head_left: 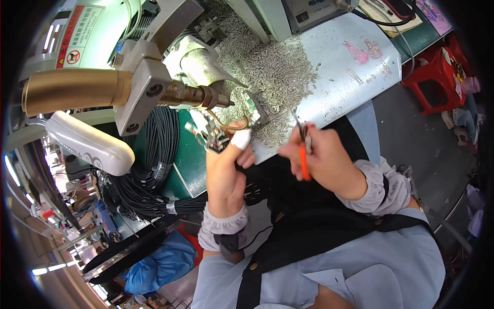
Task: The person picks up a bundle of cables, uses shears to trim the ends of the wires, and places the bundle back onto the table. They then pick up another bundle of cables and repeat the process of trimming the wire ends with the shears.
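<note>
The left hand (226,167) has its fingers (247,156) curled in and pinched on a bunch of wires (210,135) whose small ends fan out just left of and beyond the fingertips. A white cover (242,138) wraps one digit of this hand, and a brown wire (237,127) loops close by it.

The right hand (321,157), well apart to the right, has its fingers wrapped around a hand tool (303,162) with an orange handle. The tool's dark tip points away from the person, just beyond these fingers; blur hides whether its blades are parted.

Beyond both sets of fingers, a thick heap of small silvery bits (278,77) spreads over a pale metal sheet (334,98) on the table (188,164). Pink cartoon stickers (360,51) show on the sheet, beyond and right of the right fingers.

Just beyond the left fingers hangs the tip of a brass-coloured rod (190,93), held in a grey clamp (141,85) farther left. A white lamp-like housing (90,144) lies well left of the left fingers, with coils of black cable (157,141) between them. A red stool (435,85) stands far right of the right fingers.
</note>
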Motion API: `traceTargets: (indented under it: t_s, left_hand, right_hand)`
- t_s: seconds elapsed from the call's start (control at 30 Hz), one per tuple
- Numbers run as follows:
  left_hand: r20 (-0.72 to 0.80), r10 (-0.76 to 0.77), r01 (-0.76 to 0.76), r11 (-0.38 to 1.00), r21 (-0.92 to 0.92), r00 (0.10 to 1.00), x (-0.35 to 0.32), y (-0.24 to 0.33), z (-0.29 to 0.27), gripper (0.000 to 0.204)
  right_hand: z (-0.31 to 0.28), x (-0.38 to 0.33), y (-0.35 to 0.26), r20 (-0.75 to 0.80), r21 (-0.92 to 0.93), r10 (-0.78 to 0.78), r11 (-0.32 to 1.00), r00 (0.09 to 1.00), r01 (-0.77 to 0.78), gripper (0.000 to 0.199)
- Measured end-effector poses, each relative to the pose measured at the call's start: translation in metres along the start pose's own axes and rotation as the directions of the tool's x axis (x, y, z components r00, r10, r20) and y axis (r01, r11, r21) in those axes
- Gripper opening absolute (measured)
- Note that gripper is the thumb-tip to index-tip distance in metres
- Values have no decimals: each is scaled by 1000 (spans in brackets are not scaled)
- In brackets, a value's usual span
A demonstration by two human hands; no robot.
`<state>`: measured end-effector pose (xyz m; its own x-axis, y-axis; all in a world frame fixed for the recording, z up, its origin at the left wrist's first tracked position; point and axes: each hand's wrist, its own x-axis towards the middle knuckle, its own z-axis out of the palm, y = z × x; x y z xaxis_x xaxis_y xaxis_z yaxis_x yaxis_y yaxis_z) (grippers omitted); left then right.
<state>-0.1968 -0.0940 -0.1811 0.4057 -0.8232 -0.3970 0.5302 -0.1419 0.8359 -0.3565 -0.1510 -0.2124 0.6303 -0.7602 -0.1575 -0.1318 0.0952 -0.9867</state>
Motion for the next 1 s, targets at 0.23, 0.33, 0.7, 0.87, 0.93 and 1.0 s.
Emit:
traceTargets:
  t_s: [0.23, 0.33, 0.7, 0.87, 0.93, 1.0]
  left_hand:
    - [49, -92, 91, 996, 20, 995, 27, 10, -1, 15]
    - [77, -96, 94, 995, 29, 992, 29, 13, -1, 16]
    - [44, -103, 99, 992, 72, 994, 25, 16, 5, 22]
    - [19, -97, 95, 992, 82, 995, 24, 17, 3, 20]
    - [42, -101, 98, 993, 65, 994, 25, 18, 2, 19]
    - [37, -84, 79, 989, 122, 996, 25, 19, 3, 17]
  right_hand:
    - [-2, 56, -18, -156, -109, -245, 967, 957, 230, 19]
    - [-4, 64, -23, -59, -91, -142, 986, 988, 136, 19]
    - [-1, 65, -17, -104, -90, -229, 971, 968, 220, 14]
    - [-1, 65, -17, -87, -89, -233, 970, 969, 225, 15]
    - [-1, 64, -19, -87, -120, -193, 976, 977, 182, 15]
    - [0, 63, -19, -88, -141, -179, 976, 980, 165, 15]
